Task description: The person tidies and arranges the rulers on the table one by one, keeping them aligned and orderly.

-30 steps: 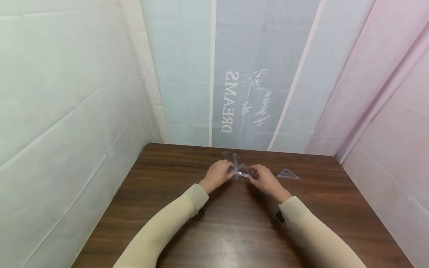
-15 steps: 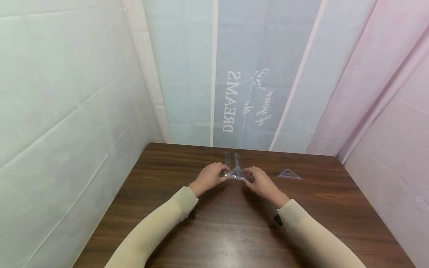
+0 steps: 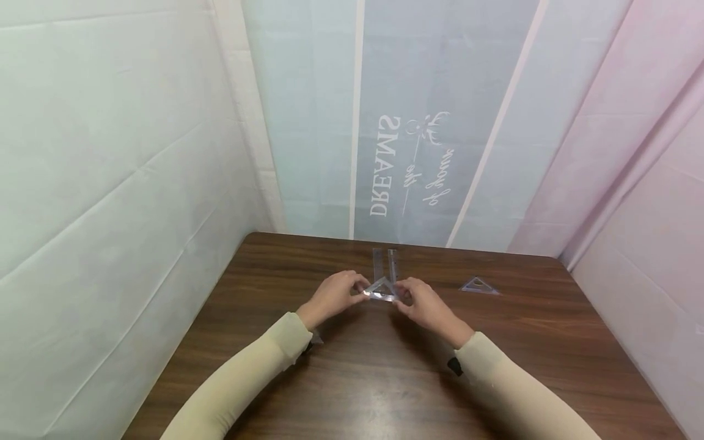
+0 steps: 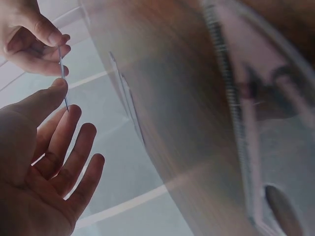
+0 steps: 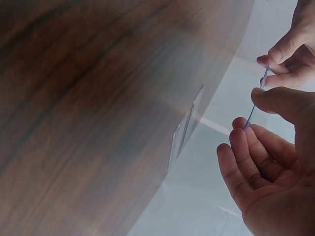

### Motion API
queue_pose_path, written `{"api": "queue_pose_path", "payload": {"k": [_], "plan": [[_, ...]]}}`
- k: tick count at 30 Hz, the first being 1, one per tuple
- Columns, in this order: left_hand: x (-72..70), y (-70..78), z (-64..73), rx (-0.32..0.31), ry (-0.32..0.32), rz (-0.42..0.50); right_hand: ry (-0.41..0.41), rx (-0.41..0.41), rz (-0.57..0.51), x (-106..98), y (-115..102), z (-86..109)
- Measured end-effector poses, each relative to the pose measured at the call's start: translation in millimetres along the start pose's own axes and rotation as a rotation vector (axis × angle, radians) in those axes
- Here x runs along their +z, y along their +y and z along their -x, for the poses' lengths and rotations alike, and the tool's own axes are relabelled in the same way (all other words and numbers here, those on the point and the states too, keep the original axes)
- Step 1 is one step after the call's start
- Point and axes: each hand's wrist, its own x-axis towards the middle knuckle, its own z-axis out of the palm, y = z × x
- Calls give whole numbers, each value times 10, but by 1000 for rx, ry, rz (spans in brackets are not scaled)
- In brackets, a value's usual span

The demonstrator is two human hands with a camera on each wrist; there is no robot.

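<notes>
A clear set square (image 3: 381,296) is held up between the two hands, its long edge toward me. My left hand (image 3: 333,295) pinches its left corner between thumb and fingers. The right corner is pinched by my right hand (image 3: 427,307). From both wrist views the set square (image 4: 63,73) shows nearly edge-on, with each thumb (image 5: 270,98) against its face. Just beyond it, two clear rulers (image 3: 377,263) lie side by side at the back of the brown table; their near ends are partly hidden.
A second set square (image 3: 478,286) lies flat to the right of my right hand. Another clear piece (image 4: 241,123), with a scale and an oval hole, is close to the left wrist camera. The wooden table (image 3: 374,379) meets a fabric backdrop (image 3: 308,153) at its far edge.
Both hands have brought the set square left and slightly nearer. The two rulers behind it are more exposed, and a clear corner now shows beside my left wrist.
</notes>
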Motion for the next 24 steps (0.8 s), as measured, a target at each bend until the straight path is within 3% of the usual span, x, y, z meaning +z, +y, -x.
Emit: {"api": "queue_pose_path", "payload": {"k": [16, 24], "plan": [[-48, -21, 355, -1, -19, 21, -42, -1, -36, 138, -177, 116], [-39, -54, 505, 22, 2, -40, -58, -61, -33, 210, -233, 160]]}}
